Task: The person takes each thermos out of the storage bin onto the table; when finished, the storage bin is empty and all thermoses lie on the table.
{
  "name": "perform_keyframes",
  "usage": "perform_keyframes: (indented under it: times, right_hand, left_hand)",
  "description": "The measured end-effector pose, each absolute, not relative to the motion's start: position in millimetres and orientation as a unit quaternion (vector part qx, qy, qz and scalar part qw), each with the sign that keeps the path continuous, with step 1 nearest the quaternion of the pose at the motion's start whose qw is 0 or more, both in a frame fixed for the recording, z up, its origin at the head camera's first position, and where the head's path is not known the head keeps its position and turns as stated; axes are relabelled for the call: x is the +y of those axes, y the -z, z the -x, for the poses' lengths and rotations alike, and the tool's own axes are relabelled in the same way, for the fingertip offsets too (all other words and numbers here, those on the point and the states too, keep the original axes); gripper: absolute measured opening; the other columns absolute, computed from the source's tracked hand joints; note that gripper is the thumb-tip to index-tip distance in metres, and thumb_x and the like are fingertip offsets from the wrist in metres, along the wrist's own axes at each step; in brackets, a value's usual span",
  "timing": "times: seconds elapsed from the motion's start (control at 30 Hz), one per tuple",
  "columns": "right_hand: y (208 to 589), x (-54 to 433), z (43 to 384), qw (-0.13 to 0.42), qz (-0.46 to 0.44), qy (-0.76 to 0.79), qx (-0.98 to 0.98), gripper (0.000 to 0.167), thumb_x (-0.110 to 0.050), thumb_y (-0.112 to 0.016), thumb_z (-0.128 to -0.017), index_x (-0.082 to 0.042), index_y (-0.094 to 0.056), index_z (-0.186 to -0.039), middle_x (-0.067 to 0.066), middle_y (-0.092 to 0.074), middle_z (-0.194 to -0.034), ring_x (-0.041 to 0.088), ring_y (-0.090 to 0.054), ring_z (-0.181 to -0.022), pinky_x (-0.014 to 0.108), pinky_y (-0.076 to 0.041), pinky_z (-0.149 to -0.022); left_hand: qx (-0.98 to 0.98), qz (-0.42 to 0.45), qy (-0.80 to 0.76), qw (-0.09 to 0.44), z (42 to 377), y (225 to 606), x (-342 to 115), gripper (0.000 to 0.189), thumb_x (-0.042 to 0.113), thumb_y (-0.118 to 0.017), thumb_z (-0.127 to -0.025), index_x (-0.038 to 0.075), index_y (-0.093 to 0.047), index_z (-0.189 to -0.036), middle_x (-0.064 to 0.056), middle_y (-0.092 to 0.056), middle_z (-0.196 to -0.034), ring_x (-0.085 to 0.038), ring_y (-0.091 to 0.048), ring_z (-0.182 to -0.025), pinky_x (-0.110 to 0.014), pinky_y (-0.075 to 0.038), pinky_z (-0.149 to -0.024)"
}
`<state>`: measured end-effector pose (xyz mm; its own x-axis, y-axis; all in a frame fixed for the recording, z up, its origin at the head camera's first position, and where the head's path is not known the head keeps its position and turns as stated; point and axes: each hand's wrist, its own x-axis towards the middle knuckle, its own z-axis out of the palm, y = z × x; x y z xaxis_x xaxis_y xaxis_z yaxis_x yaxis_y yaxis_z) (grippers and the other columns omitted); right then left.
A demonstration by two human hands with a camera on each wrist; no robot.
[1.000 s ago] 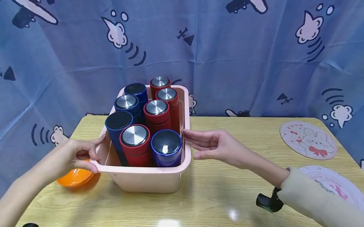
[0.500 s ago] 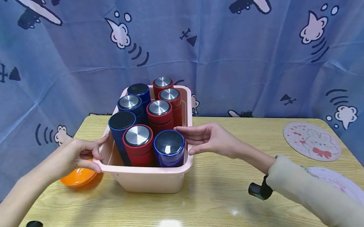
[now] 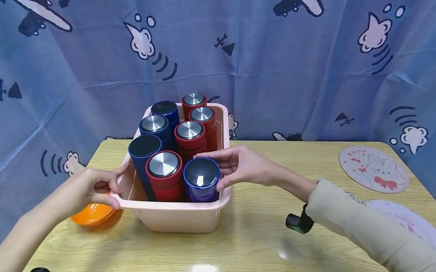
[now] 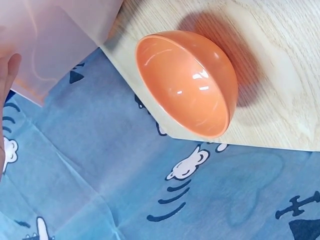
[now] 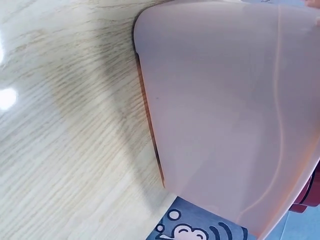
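A pale pink plastic bin (image 3: 179, 217) stands on the table, packed with upright thermos bottles. My left hand (image 3: 96, 189) pinches its rim at the near left corner, thumb outside. At the near right corner sits a blue thermos (image 3: 201, 173) with a dark shiny lid. My right hand (image 3: 244, 167) reaches over the rim and holds this blue thermos by its top, index finger along the far side and thumb on the near right. Beside it is a red thermos (image 3: 166, 176) with a silver lid. The bin's side wall (image 5: 215, 100) fills much of the right wrist view.
An orange bowl (image 4: 185, 85) lies left of the bin, partly under my left hand in the head view. Two round printed mats, one with a rabbit (image 3: 374, 169) and one white (image 3: 408, 220), lie at the right. A blue curtain (image 3: 203, 39) hangs behind the table.
My right hand has moved left from the bin's right rim, over it and onto the blue thermos. The left hand keeps its pinch on the rim; the bin stays put.
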<state>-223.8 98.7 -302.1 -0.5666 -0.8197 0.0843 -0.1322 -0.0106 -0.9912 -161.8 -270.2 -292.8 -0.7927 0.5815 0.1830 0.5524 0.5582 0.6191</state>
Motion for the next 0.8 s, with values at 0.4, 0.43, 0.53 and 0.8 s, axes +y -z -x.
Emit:
perform_keyframes:
  times: [0.4,0.43,0.53,0.8]
  right_hand:
    - [296.7,87.8,223.5,0.249,0.413,0.535,0.694,0.084,-0.024,-0.088,-0.067,-0.005,-0.048,-0.139,0.01,-0.055,-0.133,0.024,-0.054,-0.118,0.035,-0.046,-0.097]
    - [296.3,86.7,222.7,0.246,0.412,0.529,0.7,0.082,-0.02,-0.088,-0.068,-0.005,-0.048,-0.138,0.01,-0.056,-0.132,0.024,-0.055,-0.116,0.035,-0.046,-0.096]
    - [295.8,85.2,220.5,0.227,0.396,0.522,0.721,0.076,-0.008,-0.087,-0.067,-0.003,-0.052,-0.134,0.01,-0.061,-0.126,0.022,-0.059,-0.109,0.035,-0.049,-0.091]
    - [294.2,88.1,221.8,0.188,0.367,0.535,0.737,0.071,0.001,-0.087,-0.064,0.0,-0.058,-0.128,0.012,-0.067,-0.115,0.023,-0.065,-0.099,0.036,-0.053,-0.085]
  left_hand:
    - [0.872,-0.329,-0.361,0.025,162.0,292.6,-270.3,0.024,0.015,-0.08,-0.066,0.013,-0.056,-0.07,-0.018,-0.068,-0.085,0.001,-0.043,-0.053,-0.019,-0.036,-0.045]
    - [0.873,-0.329,-0.359,0.024,162.0,292.6,-270.4,0.024,0.015,-0.08,-0.066,0.013,-0.056,-0.07,-0.014,-0.068,-0.082,0.001,-0.044,-0.054,-0.019,-0.037,-0.045]
    - [0.875,-0.329,-0.354,0.018,161.6,292.5,-270.9,0.024,0.014,-0.08,-0.065,0.013,-0.056,-0.069,-0.011,-0.069,-0.082,0.002,-0.04,-0.055,-0.019,-0.036,-0.046]
    - [0.876,-0.327,-0.353,0.015,160.7,292.1,-270.0,0.024,0.012,-0.081,-0.065,0.014,-0.057,-0.068,-0.033,-0.062,-0.11,0.001,-0.051,-0.059,-0.018,-0.038,-0.047]
